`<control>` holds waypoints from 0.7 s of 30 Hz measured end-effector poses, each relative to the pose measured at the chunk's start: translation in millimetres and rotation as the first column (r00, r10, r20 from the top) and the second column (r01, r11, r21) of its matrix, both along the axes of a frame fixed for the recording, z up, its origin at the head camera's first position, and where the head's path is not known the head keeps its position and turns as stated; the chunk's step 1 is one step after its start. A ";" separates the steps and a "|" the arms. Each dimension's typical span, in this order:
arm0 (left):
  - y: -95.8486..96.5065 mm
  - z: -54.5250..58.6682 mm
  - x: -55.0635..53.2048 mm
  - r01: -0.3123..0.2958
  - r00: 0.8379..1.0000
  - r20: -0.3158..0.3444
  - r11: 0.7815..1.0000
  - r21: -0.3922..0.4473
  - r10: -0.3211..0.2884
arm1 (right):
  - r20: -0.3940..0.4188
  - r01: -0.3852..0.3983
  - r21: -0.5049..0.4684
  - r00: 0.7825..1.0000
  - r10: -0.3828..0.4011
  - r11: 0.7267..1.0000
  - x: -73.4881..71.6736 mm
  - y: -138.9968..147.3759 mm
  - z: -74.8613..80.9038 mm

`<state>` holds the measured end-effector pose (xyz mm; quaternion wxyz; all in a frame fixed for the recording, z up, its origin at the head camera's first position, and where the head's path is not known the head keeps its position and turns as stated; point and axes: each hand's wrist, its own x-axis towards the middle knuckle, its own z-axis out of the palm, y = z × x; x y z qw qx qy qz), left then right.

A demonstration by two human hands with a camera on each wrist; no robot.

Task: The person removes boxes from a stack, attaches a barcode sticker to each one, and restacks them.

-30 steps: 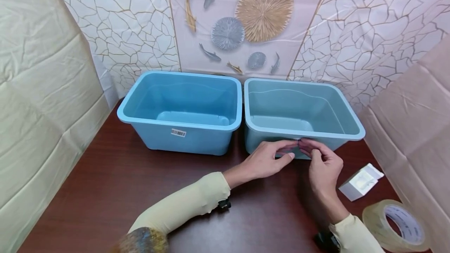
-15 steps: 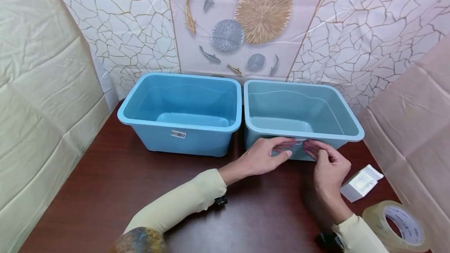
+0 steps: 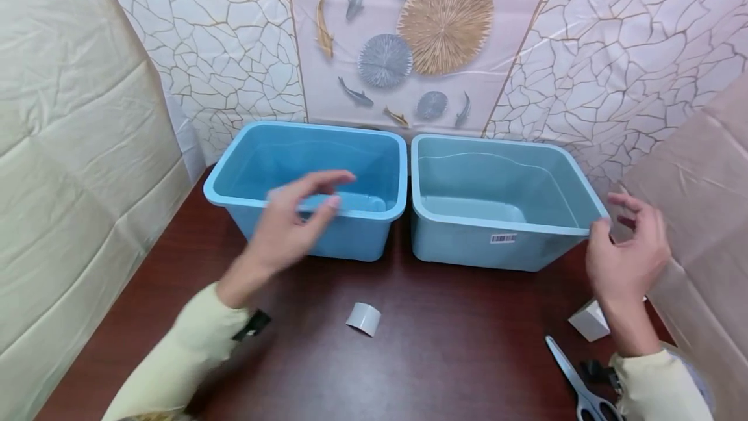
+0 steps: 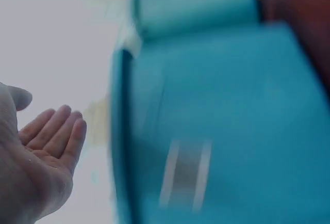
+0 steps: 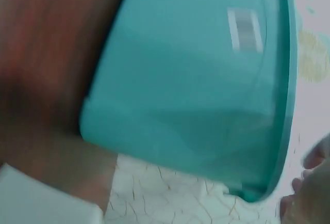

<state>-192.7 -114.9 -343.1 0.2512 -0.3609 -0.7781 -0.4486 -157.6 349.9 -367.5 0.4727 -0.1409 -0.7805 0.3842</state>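
Note:
Two plastic bins stand side by side: a blue bin (image 3: pixel 356 239) on the left and a grey-teal bin (image 3: pixel 467 249) on the right. My left hand (image 3: pixel 283 226), blurred, is in front of the blue bin with its fingers spread and nothing in them. At the front right corner of the grey-teal bin is my right hand (image 3: pixel 631 255), fingers loosely bent and holding nothing; the right wrist view shows it apart from the rim. A barcode label (image 3: pixel 504 238) sits on the grey-teal bin's front. The blue bin's label (image 4: pixel 185 175) appears blurred in the left wrist view.
A small curved white piece (image 3: pixel 363 319) lies on the dark wooden table (image 3: pixel 444 349). Scissors (image 3: pixel 575 379) lie at the front right. A white box (image 3: pixel 590 321) is partly behind the right forearm. Patterned cloth (image 3: pixel 222 38) hangs behind the bins.
Both hands have left the grey-teal bin's label, the left moving left and the right moving right. The label, scissors and white piece now show; the sleeve mostly covers the tape roll.

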 end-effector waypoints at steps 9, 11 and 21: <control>-145.7 -5.2 -6.7 -0.491 0.804 0.317 0.862 -0.125 0.504 | 0.677 -0.283 -0.093 0.685 0.269 0.955 -26.1 67.8 18.3; -164.2 -14.5 -12.2 -0.459 0.755 0.437 0.870 -0.180 0.489 | 0.651 -0.380 -0.250 0.615 0.445 0.891 -29.1 80.3 15.5; -179.0 -47.6 -27.1 -0.376 0.730 0.586 0.923 -0.083 0.351 | 0.125 -0.455 -0.811 0.481 0.868 0.368 -27.9 95.7 12.5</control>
